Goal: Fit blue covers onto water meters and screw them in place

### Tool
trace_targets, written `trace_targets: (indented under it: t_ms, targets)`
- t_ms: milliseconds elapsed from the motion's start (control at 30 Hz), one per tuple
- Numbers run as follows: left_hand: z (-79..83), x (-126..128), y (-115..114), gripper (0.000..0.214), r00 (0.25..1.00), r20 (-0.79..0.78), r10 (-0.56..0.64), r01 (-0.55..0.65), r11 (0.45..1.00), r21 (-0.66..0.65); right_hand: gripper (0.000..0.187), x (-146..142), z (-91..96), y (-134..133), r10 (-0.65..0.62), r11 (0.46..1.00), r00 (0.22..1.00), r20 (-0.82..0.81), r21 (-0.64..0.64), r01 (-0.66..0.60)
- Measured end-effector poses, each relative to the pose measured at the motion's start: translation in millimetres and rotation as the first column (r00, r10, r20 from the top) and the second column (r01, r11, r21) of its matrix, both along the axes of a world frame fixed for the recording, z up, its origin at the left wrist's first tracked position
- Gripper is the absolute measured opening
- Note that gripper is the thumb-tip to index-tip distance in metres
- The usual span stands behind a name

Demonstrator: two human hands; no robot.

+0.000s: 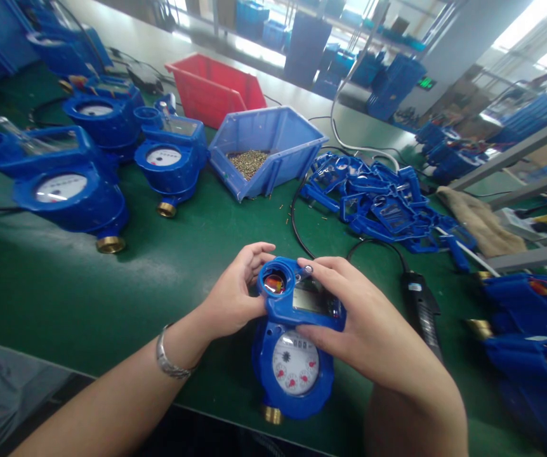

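Observation:
A blue water meter [294, 365] with a white dial and a brass fitting stands on the green table near the front edge. On its top sits a blue electronic module [302, 298] with a round opening and a small display. My left hand [233, 295] grips the module's left side, fingers curled around the round opening. My right hand [363, 317] holds the module's right side, with the index finger stretched over its top and the thumb against the meter body. A metal bracelet is on my left wrist.
Several finished blue meters [71, 197] stand at the left. A blue bin of small brass screws [266, 149] and a red bin [216, 86] sit behind. Blue plastic covers [382, 203] are piled at the right; a black electric screwdriver [421, 308] lies beside my right hand.

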State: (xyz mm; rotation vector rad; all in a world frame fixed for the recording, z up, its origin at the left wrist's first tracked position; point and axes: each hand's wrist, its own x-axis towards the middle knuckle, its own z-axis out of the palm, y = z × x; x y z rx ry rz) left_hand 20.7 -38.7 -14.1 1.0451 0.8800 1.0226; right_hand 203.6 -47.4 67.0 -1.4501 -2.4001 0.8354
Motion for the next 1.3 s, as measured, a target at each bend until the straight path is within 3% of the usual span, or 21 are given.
trace_targets:
  t_ms: [267, 600, 700, 800, 900, 1000, 1167, 1233, 1300]
  targets:
    - [1.8, -2.8, -2.6, 0.063, 0.996, -0.061, -0.066, 0.067, 0.998, 0.015, 0.061, 0.3, 0.2, 1.9, -0.005, 1.0, 1.0, 0.019, -0.018, 0.005]
    - [-6.4, -12.6, -0.5, 0.055, 0.974, 0.063, -0.218, 0.217, 0.976, 0.024, 0.064, 0.4, 0.1, 0.0, -0.013, 1.0, 0.999, 0.044, -0.015, 0.014]
    - [-9.4, -16.7, -1.4, 0.065, 0.944, 0.17, -0.283, 0.286, 0.958, 0.011, 0.065, 0.2, -1.2, -0.9, -0.008, 1.0, 0.998, 0.066, 0.009, 0.008]
    - [-10.4, -18.6, -2.5, 0.088, 0.942, 0.212, -0.262, 0.267, 0.964, 0.002, 0.065, -0.9, -3.3, -2.0, -0.013, 0.999, 0.995, 0.095, 0.038, 0.009]
    - [-10.0, -16.9, -4.0, 0.106, 0.959, 0.169, -0.226, 0.232, 0.972, -0.019, 0.066, -2.2, -5.5, -3.6, -0.025, 0.998, 0.994, 0.109, 0.06, 0.019]
    - [-9.5, -11.0, -6.8, 0.098, 0.975, 0.038, -0.218, 0.219, 0.976, -0.017, 0.066, -2.7, -8.4, -5.7, -0.054, 0.996, 0.994, 0.094, 0.082, 0.046]
    - [-4.6, 3.9, -12.1, 0.062, 0.988, -0.146, -0.051, 0.051, 0.999, -0.004, 0.064, 3.2, -20.6, -10.2, -0.085, 0.993, 0.996, -0.018, 0.081, 0.086]
    - [-1.4, 7.5, -12.9, 0.057, 0.989, -0.142, -0.04, 0.038, 0.999, -0.018, 0.066, 7.9, -30.1, -11.7, -0.09, 0.995, 0.983, -0.159, 0.034, 0.096]
    - [1.3, 8.8, -13.1, 0.058, 0.99, -0.138, -0.041, 0.036, 0.999, -0.039, 0.066, 10.8, -40.8, -12.5, -0.193, 0.981, 0.893, -0.407, -0.088, 0.172]
